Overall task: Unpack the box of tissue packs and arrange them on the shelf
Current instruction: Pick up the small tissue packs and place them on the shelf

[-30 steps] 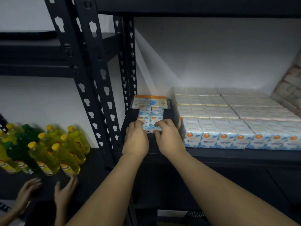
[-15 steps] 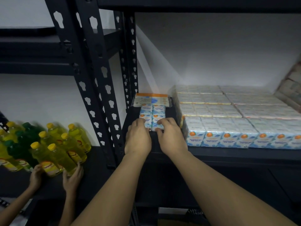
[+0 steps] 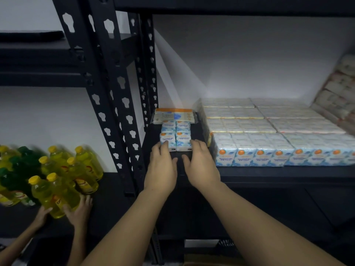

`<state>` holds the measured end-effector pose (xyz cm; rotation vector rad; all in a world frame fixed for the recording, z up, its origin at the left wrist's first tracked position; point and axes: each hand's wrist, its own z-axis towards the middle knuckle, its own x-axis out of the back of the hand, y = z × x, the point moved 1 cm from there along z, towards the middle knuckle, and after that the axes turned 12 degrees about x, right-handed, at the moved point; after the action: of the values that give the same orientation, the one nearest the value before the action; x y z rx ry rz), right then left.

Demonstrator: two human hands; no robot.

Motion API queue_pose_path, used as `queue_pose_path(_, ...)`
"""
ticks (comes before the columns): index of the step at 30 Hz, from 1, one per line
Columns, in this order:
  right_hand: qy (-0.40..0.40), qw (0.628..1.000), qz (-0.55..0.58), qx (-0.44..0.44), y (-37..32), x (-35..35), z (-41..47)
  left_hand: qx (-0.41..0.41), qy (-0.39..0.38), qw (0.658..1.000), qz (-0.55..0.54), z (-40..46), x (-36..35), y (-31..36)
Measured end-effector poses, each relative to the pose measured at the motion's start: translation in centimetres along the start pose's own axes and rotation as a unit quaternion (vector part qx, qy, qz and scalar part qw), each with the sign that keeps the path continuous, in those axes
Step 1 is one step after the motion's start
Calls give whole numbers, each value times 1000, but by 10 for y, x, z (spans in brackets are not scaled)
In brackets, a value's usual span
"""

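Black metal shelf (image 3: 269,172), left end of the tier: small cluster of tissue packs (image 3: 175,137), arranged two across and two deep, standing on the deck. Front pair: white-and-blue wrappers, orange disc at the top of each face, dark print reading "FRAGRANCE FREE MINI TISSUE". Rear pair: same wrapper, partly hidden by the front pair. Behind the cluster, against the wall: flat pack (image 3: 174,116) with an orange top band and a blue centre panel, lying crosswise.

Left hand (image 3: 161,169): palm down on the shelf deck, fingers relaxed and nearly straight, fingertips touching the lower left corner of the front left pack. Right hand (image 3: 201,166): palm down, fingers relaxed and slightly spread, fingertips at the lower right edge of the front right pack. Neither hand curled round a pack; thumbs pointing inward, apart from each other.

Right of the cluster, separated by a narrow gap of bare deck: large wrapped block of tissue packs (image 3: 269,135), same blue-and-orange faces along its front row, filling the rest of the tier. Far right: stacked pale packs (image 3: 340,93), blurred, leaning against the wall.

Lower left, on a separate lower surface: yellow and green bottles (image 3: 57,179) with yellow caps. Second person's hands (image 3: 76,212) holding the nearest yellow bottle from both sides.
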<state>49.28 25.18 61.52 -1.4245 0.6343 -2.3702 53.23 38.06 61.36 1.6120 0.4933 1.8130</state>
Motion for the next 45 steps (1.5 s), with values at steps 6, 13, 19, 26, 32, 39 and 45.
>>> queue_pose_path(6, 5, 1000, -13, 23, 1, 6, -31, -1, 10, 1000, -12, -24, 4, -12)
queue_pose_path(13, -29, 998, -19, 47, 0, 14, -33, -6, -17, 999, 45, -22, 8, -6)
queue_pose_path(19, -64, 997, -36, 37, -6, 15, -8, 36, -30, 997, 68, -8, 11, 6)
queue_pose_path(26, -81, 992, -83, 41, -3, 9, -8, 42, -41, 995, 83, -5, 10, 8)
queue_pose_path(32, -85, 991, -93, 33, -5, 9, -8, 43, -65, 991, 105, -1, 8, 7)
queue_pose_path(39, -85, 989, -120, 29, -7, 5, -10, 40, -76, 990, 108, 4, 7, 6)
queue_pose_path(45, -100, 987, -122, 23, -8, 5, -10, 48, -80, 990, 108, 5, 6, 7)
